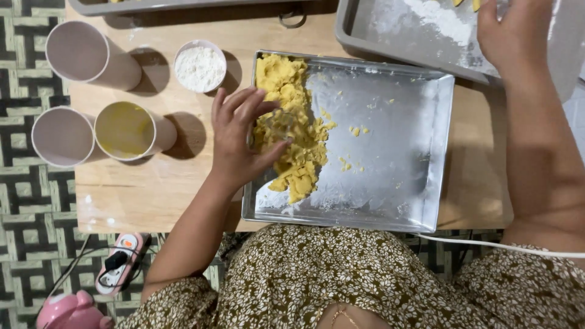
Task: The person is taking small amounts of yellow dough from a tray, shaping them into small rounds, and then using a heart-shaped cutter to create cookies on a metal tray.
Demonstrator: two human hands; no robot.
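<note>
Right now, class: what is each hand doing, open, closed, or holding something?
Left hand: fingers curled on a small metal tool pressed into the yellow dough in the metal tray.
Right hand: resting on the grey floured tray; grip cannot be told.

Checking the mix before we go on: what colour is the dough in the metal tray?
Yellow: the dough in the metal tray, under the left hand, head view.

The light is bright and soft. The cups throw dark shadows to the right on the bench, so the light comes from the left. The silver tray shines with pale glare. The picture is mostly sharp, a little smeary on the dough.
</note>
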